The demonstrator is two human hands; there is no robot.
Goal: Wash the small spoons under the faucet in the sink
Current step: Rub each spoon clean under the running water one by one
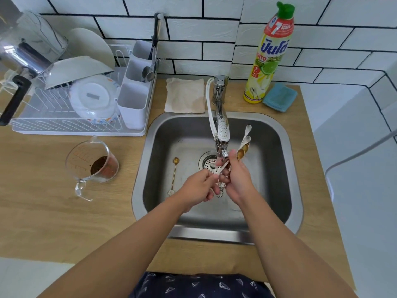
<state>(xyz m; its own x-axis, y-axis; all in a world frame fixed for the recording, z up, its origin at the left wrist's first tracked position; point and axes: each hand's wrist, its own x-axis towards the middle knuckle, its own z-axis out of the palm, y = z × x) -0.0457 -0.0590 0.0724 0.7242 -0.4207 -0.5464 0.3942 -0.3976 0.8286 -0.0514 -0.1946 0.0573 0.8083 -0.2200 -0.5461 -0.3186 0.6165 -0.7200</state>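
Small spoons (243, 145): slim bunch, white and gold bowls fanned up and away, flower-tipped handle ends low toward the person. Right hand (238, 179) fingers clamped round mid-handles, hiding them; count unclear. Left hand (198, 186) fingers pinch one handle near the faucet (222, 130) spout. Water flow hard to make out. One gold spoon (174, 175) lies lengthwise on the sink (277, 168) floor, bowl away.

Wooden countertop (53, 211) carries a steel sink (296, 190) set into it, surrounding both hands. Left of the left hand (196, 188): glass measuring jug (92, 164) with brown residue; beyond it, white dish rack (75, 123). Beyond the hands: beige cloth (185, 95). Beyond the right hand (237, 179): detergent bottle (268, 61), blue cloth (279, 96) just beside it.
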